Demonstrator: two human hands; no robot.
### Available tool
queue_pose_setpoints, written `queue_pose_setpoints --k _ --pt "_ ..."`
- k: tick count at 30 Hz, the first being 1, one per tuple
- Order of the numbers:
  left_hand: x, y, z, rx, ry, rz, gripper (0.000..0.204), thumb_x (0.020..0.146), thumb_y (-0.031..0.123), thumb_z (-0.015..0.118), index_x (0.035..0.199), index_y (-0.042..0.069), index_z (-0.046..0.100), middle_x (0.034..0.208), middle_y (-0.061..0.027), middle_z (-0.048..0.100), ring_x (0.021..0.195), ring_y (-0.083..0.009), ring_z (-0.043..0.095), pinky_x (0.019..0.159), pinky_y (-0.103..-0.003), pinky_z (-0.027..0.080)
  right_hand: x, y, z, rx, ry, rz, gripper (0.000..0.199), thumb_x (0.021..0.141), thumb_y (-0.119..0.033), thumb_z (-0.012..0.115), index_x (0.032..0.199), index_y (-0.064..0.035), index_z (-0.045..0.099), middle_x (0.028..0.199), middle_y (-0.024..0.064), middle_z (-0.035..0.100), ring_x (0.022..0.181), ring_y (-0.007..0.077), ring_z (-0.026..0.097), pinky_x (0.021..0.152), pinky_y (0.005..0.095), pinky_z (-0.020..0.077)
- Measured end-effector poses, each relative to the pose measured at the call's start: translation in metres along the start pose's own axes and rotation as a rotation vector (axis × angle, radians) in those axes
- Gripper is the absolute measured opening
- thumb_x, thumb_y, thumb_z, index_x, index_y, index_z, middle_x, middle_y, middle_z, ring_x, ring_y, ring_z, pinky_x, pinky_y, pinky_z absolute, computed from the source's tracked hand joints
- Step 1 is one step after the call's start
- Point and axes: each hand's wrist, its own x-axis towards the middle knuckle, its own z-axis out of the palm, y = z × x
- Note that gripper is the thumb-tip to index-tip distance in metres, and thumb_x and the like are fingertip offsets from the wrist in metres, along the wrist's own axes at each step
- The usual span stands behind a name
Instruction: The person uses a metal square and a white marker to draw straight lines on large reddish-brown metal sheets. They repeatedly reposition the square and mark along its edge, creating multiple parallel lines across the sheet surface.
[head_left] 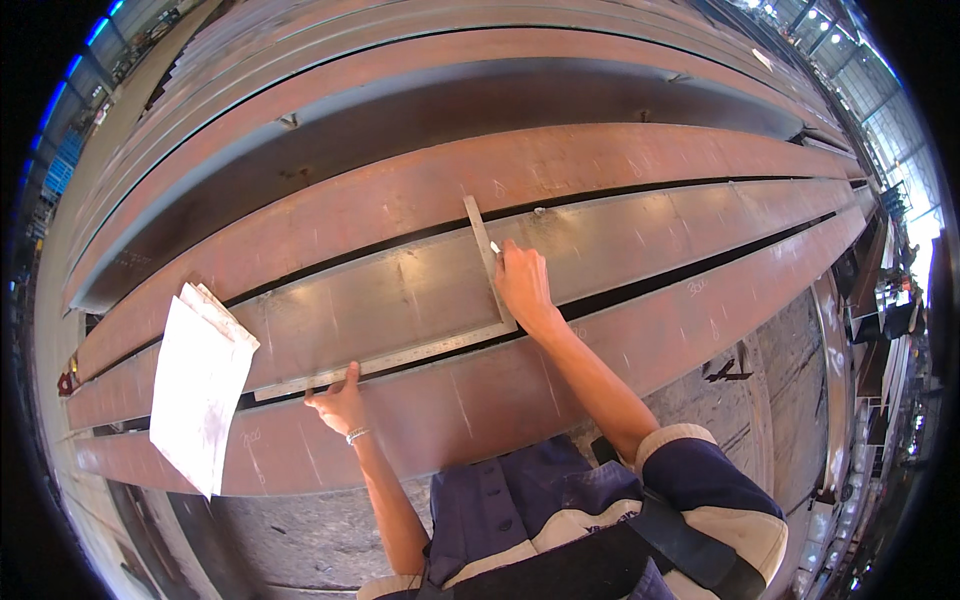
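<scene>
A metal framing square (pixel 430 350) lies on the middle steel beam (pixel 370 290), its long arm along the near edge and its short arm reaching across to the far side. My left hand (pixel 338 403) grips the long arm at the near edge, thumb on top. Beside the short arm, my right hand (pixel 523 285) is closed on a white piece of chalk (pixel 495 247), whose tip points at the steel by the square. Short pale chalk strokes mark the beams.
A folded stack of white paper sheets (pixel 200 385) lies across the beams at left. More long rust-brown beams (pixel 400 165) run parallel beyond, with dark gaps between them. A reddish tool (pixel 67 383) sits at the far left end. Concrete floor (pixel 310 540) shows below.
</scene>
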Motion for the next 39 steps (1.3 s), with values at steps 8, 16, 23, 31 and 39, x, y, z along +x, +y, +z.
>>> queue_pose_setpoints --k 8,16,23,31,39 --pt "-0.005 0.005 -0.003 -0.033 -0.020 -0.011 0.103 0.063 0.042 0.093 0.134 -0.006 0.035 0.086 -0.0150 0.076 0.086 -0.0291 0.075 0.081 -0.036 0.056 0.005 -0.002 0.001 -0.025 -0.023 -0.089 0.007 0.083 0.001 0.058 0.084 0.0067 0.062 0.073 0.0310 0.063 0.074 0.0496 0.064 0.065 0.0534 0.0514" --pt "-0.005 0.006 -0.004 -0.042 -0.061 -0.052 0.104 0.063 0.042 0.093 0.133 -0.008 0.034 0.085 -0.0146 0.076 0.089 -0.0277 0.074 0.084 -0.037 0.055 -0.043 -0.023 -0.061 -0.148 -0.381 -0.074 0.006 0.077 0.004 0.060 0.081 0.0075 0.064 0.079 0.0318 0.064 0.079 0.0495 0.065 0.071 0.0544 0.0522" --pt "-0.001 0.001 0.002 0.036 0.007 0.005 0.108 0.063 0.042 0.093 0.134 -0.012 0.032 0.087 -0.0162 0.076 0.091 -0.0295 0.074 0.087 -0.037 0.055 -0.042 -0.001 -0.064 0.080 -0.062 0.059 0.015 0.086 -0.003 0.059 0.097 0.0062 0.054 0.079 0.0323 0.063 0.081 0.0519 0.063 0.074 0.0561 0.0490" --pt "0.000 -0.001 0.002 -0.012 -0.029 0.012 0.111 0.060 0.047 0.093 0.133 -0.012 0.034 0.089 -0.0181 0.075 0.091 -0.0324 0.073 0.085 -0.039 0.056 -0.087 0.005 -0.039 0.036 -0.217 0.368 0.034 0.094 -0.028 0.060 0.093 0.0058 0.055 0.082 0.0270 0.068 0.083 0.0482 0.066 0.075 0.0562 0.0518" --pt "0.001 -0.010 0.005 0.055 -0.014 0.054 0.113 0.059 0.053 0.092 0.132 -0.012 0.035 0.090 -0.0161 0.076 0.097 -0.0333 0.072 0.088 -0.041 0.054 -0.094 0.019 -0.022 0.132 -0.259 0.437 0.043 0.089 -0.039 0.071 0.088 0.0034 0.072 0.082 0.0263 0.069 0.084 0.0439 0.068 0.075 0.0495 0.0519"
